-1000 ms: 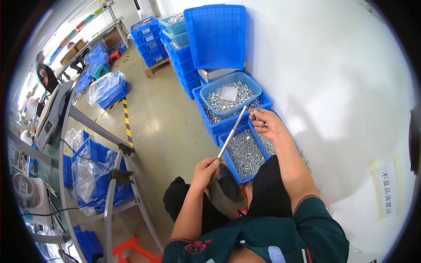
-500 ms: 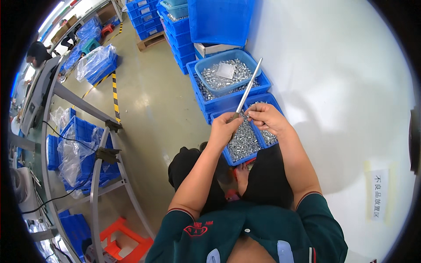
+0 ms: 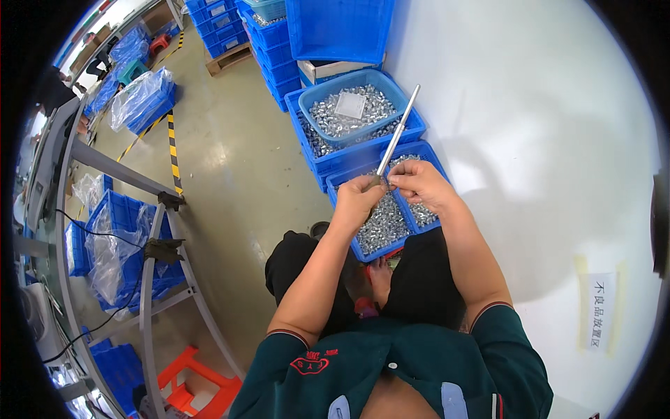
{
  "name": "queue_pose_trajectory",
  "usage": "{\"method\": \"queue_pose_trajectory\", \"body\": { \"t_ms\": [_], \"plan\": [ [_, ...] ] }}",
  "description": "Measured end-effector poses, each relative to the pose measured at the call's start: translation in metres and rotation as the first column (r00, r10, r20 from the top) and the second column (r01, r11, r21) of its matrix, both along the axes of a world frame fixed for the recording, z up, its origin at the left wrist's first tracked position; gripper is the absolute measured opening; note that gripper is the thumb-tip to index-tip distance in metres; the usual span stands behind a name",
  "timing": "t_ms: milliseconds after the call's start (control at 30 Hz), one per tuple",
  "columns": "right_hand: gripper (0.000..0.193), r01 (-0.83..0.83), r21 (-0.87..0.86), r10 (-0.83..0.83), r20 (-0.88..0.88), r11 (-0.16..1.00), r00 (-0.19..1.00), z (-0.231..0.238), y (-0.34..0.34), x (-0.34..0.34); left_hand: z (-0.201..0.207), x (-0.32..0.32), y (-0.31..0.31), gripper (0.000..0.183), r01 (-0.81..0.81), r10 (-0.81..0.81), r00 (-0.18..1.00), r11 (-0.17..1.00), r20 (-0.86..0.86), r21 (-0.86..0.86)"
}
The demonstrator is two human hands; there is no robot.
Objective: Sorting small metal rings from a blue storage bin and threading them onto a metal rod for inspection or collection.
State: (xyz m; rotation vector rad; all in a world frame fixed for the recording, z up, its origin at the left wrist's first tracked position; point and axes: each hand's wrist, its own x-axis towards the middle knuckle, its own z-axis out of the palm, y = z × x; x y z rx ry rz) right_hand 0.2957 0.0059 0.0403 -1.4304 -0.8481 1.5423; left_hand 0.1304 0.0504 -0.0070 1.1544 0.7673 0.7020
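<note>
A long thin metal rod (image 3: 399, 129) rises up and to the right from between my hands. My left hand (image 3: 359, 195) grips its lower end. My right hand (image 3: 417, 183) pinches something small against the rod just beside the left; what it holds is too small to tell. Both hands hover over a blue bin (image 3: 343, 183) on the floor, filled with several small shiny metal parts (image 3: 384, 223). My knees in dark trousers sit just below the bin.
Behind it stands a blue crate (image 3: 412, 129) with a round blue basin (image 3: 313, 98) of metal parts and a clear bag. Stacked blue crates (image 3: 276, 52) line the white wall. A metal frame table (image 3: 150, 244) with bagged blue crates stands left. An orange stool (image 3: 195, 380) sits below.
The rod swung from slanting low with hands apart to pointing up and right. My left hand came up to meet my right hand over the bin.
</note>
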Motion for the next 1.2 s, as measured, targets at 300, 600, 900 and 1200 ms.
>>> {"method": "queue_pose_trajectory", "body": {
  "t_ms": [300, 600, 900, 1200],
  "plan": [
    [0.017, 0.153, 0.082, -0.113, -0.363, 0.985, 0.925, 0.006, -0.004, 0.029, -0.016, 0.003, 0.004, 0.020, -0.068, 0.083, 0.989, 0.989, -0.119, 0.129],
    [0.019, 0.243, 0.157, -0.117, -0.558, 0.957, 0.822, 0.006, -0.009, 0.040, -0.007, -0.006, -0.003, 0.024, -0.016, 0.068, 0.974, 0.972, -0.218, 0.234],
    [0.015, 0.442, 0.188, -0.300, -0.504, 0.877, 0.810, 0.000, -0.005, 0.051, -0.011, -0.056, -0.024, 0.022, 0.150, -0.130, 0.976, 0.982, -0.173, 0.110],
    [0.014, 0.290, 0.222, -0.153, -0.483, 0.931, 0.862, 0.014, -0.002, 0.030, -0.010, -0.098, -0.031, 0.022, 0.138, -0.109, 0.970, 0.983, -0.218, 0.125]
  ]
}}
